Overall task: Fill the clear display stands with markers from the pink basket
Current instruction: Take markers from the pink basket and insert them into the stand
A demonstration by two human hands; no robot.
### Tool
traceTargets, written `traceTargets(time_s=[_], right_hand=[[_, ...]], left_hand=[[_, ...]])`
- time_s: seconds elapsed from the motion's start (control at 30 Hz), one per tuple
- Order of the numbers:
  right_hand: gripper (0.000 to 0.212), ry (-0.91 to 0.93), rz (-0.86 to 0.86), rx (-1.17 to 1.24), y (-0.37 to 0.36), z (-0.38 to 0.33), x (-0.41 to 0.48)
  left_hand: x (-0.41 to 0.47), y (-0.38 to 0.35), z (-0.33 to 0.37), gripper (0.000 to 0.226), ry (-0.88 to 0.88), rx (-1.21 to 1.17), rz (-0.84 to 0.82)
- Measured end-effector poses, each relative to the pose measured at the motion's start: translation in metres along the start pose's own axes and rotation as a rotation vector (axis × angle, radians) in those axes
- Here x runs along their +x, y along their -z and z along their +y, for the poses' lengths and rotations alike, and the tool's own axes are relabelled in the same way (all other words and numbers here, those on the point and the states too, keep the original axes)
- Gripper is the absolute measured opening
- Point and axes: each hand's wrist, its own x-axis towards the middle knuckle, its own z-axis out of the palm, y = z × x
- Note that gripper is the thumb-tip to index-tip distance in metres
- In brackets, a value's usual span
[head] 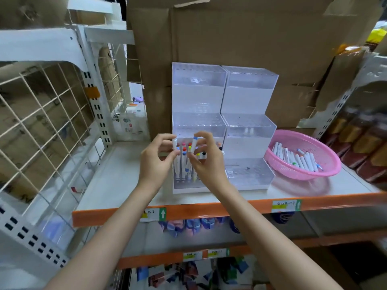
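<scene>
Looking down through the head camera, I saw two bare hands working at the lowest tier of the left display stand (198, 97), which stood touching its twin, the right display stand (250, 97), on a grey shelf (117, 174) with an orange front edge. The left hand (156, 158) pinched a white marker (174, 143) just below its pale cap, between thumb and fingertips. The right hand (206, 158) pinched a blue-capped marker (194, 144) the same way.

Both grips sat high, which I judged left the lower ends free to find their holes. Each marker's long axis ran close to vertical, cap up and lower end down among the standing markers (184, 162) already in that tier (their coloured caps showed between the hands). The upper tiers of both stands looked mostly unfilled.

The pink basket (293, 141) sat just beside the right stand, within easy reach. Its loose markers (293, 158) lay flat, side by side in a rough row.
</scene>
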Motion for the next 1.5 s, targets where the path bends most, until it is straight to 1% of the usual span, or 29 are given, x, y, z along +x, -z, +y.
traceTargets(time_s=[0.17,0.37,0.43,0.53,0.6,0.77,0.87,0.93,1.03,1.17,1.3,1.4,1.5], right_hand=[[0.042,0.015,0.026,-0.052,-0.002,0.0,0.0],[0.049,0.009,0.042,-0.079,-0.01,0.002,-0.001],[0.05,-0.005,0.035,-0.066,-0.012,0.001,-0.001],[0.05,-0.001,0.033,-0.043,-0.013,0.001,-0.003],[0.048,0.012,0.03,-0.035,-0.013,0.001,-0.004],[0.047,0.02,0.011,-0.029,-0.01,-0.002,-0.005],[0.048,0.003,0.008,-0.044,-0.009,-0.003,-0.005],[0.047,-0.005,0.01,-0.051,-0.009,-0.002,-0.007],[0.042,-0.001,0.01,-0.067,-0.01,-0.001,-0.008],[0.044,0.004,0.011,-0.065,-0.01,-0.005,-0.009],[0.048,-0.006,0.004,-0.072,-0.008,-0.006,-0.01],[0.045,-0.012,-0.002,-0.096,-0.009,-0.005,-0.011],[0.042,-0.018,-0.011,-0.105,-0.009,-0.003,-0.011]], left_hand=[[-0.003,-0.001,-0.007,0.031,0.01,0.016,-0.051],[-0.001,0.001,-0.013,0.026,-0.001,0.02,-0.073],[-0.001,0.0,-0.014,0.024,-0.039,0.047,-0.085],[-0.003,-0.002,-0.014,0.023,-0.182,0.136,-0.123],[-0.003,-0.003,-0.014,0.021,-0.228,0.172,-0.153],[0.002,0.002,-0.013,0.026,-0.1,0.105,-0.166],[0.002,0.003,-0.013,0.026,-0.052,0.078,-0.14],[0.0,0.003,-0.017,0.024,-0.064,0.105,-0.157],[-0.007,0.002,-0.023,0.024,-0.143,0.172,-0.229],[-0.008,0.0,-0.026,0.024,-0.202,0.21,-0.236],[-0.008,0.002,-0.029,0.025,-0.181,0.21,-0.278],[-0.011,0.002,-0.031,0.025,-0.146,0.19,-0.29],[-0.01,0.001,-0.031,0.022,-0.165,0.214,-0.282]])
